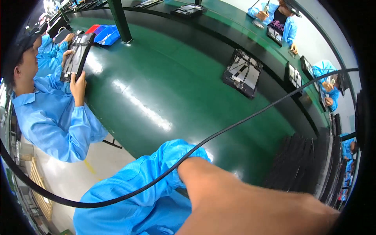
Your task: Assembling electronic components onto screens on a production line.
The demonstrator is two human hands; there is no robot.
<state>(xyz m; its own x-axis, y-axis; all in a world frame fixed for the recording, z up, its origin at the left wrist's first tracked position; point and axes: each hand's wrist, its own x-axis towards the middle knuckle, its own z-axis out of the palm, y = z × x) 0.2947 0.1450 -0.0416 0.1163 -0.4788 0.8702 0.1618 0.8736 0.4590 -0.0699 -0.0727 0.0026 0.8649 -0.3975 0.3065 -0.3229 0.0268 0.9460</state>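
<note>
A bare forearm [243, 199] in a blue sleeve [172, 164] fills the lower middle and runs toward the lower right edge. Its hand is cut off by the rim, and I cannot tell which arm it is. Neither my left hand nor my right hand shows. A thin black cable [235, 123] arcs across the view just above the arm. Beyond it lies the glossy green table [156, 86]. A black tray with flat parts [243, 72] rests on the table's far side, out of the arm's reach.
On the left a person in a blue coat holds a black panel [76, 56] upright in both hands. Blue and red bins [105, 34] sit by a green post [119, 19]. A stack of black trays [301, 164] stands at right. More people work across the table.
</note>
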